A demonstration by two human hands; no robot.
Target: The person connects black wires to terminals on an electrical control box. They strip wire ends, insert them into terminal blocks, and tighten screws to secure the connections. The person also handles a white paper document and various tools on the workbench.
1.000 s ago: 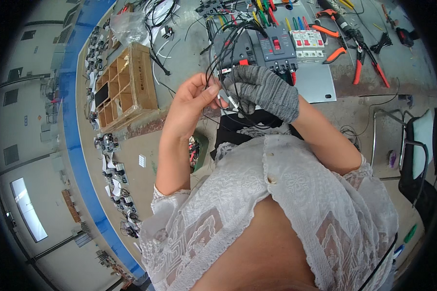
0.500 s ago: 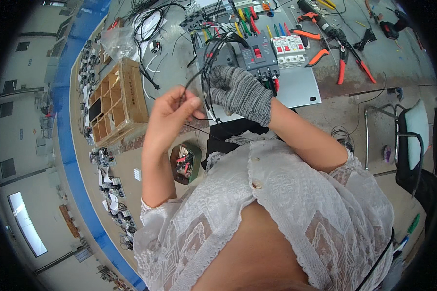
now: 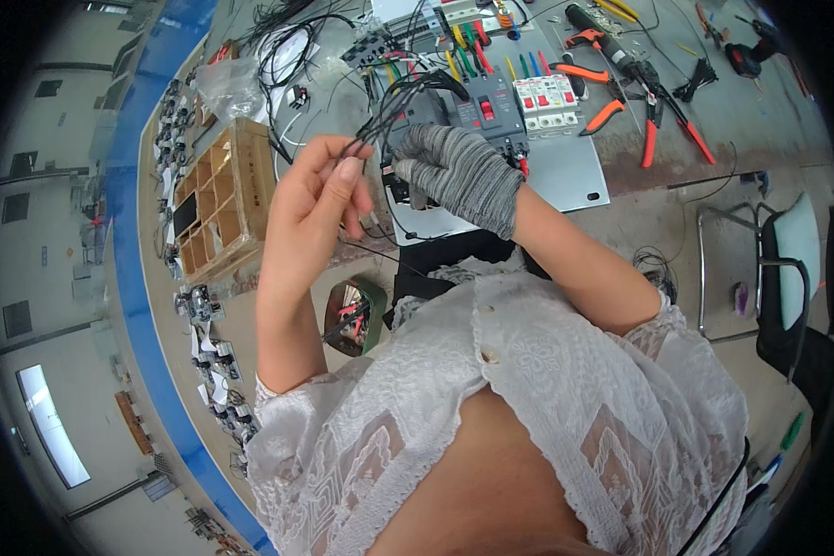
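Observation:
My bare left hand (image 3: 317, 195) pinches the thin black wires (image 3: 372, 130) between thumb and fingers. They run up in a loose bundle toward a dark grey circuit breaker (image 3: 486, 109) with a red switch. My right hand (image 3: 459, 176), in a grey knitted glove, is closed just to the right of the wires, in front of the breaker. Its fingertips are curled in, and what they hold is hidden. Beneath it lies a pale metal mounting plate (image 3: 565, 185). A white miniature breaker block (image 3: 547, 104) with red switches sits to the right.
A wooden compartment box (image 3: 241, 199) stands at left. Orange-handled cutters (image 3: 604, 116) and a red-handled crimping tool (image 3: 653, 116) lie at right on the bench. Below the bench edge is a green bin (image 3: 372, 320) of scraps. A chair (image 3: 788, 269) stands at right.
My left hand has shifted slightly up and left, with the black wires drawn toward it. My gloved right hand stays nearly in place.

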